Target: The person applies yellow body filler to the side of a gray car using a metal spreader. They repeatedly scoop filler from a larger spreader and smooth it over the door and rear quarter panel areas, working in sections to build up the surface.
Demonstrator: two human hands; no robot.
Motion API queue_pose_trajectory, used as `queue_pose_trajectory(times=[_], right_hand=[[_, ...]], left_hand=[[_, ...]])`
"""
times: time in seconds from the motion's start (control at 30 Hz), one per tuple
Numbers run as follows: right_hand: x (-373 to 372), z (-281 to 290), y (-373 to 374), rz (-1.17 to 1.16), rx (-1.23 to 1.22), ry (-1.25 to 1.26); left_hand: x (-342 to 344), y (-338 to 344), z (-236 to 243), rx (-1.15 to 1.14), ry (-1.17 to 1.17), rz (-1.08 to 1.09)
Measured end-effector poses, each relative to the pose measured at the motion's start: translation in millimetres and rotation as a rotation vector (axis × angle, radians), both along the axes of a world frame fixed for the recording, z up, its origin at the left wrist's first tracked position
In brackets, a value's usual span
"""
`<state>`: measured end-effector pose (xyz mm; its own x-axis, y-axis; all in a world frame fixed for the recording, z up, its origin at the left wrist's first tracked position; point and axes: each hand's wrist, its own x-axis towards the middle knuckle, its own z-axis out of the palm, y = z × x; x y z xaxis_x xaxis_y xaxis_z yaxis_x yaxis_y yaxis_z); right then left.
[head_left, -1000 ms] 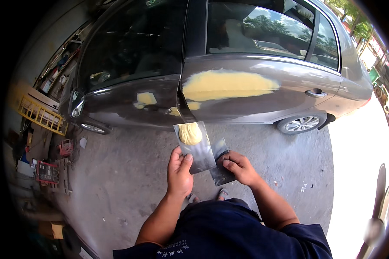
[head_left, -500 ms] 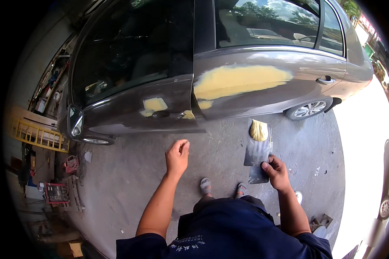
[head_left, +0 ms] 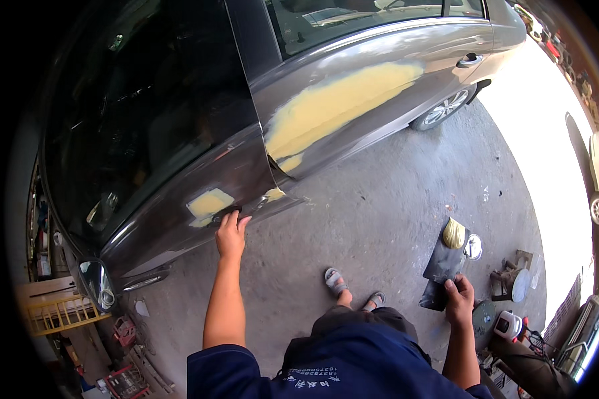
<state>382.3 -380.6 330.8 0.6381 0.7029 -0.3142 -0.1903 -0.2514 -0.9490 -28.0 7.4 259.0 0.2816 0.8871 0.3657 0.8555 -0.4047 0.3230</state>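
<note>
My left hand reaches up to the grey car's front door, its fingertips at the dark handle area and its thumb held apart. Next to those fingers is a small pale-yellow filler patch. A much larger filler patch spreads over the rear door. Low on the right, my right hand is closed on flat dark putty spreaders; two plates seem to overlap at my thumb. A lump of yellow putty sits at the far end of the upper plate.
A round white-rimmed lid or tin is on the concrete floor beyond the spreaders. A small stool stands farther right. At lower left are a yellow ladder-like rack and a red-framed machine. The door mirror juts out at left.
My left hand has moved forward and left from open air to the front door. My right hand, still holding the spreaders, has shifted right and lower. The view has turned leftward.
</note>
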Motion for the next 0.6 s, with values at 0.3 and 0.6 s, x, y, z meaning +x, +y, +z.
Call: queue_pose_trajectory(times=[0.3, 0.6], right_hand=[[-21, -52, -42, -0.051, -0.069, 0.076], [-58, -192, -108, -0.059, -0.124, 0.112]], left_hand=[[-17, 85, 6, 0.022, 0.072, 0.105], [28, 79, 0, -0.045, -0.043, 0.143]])
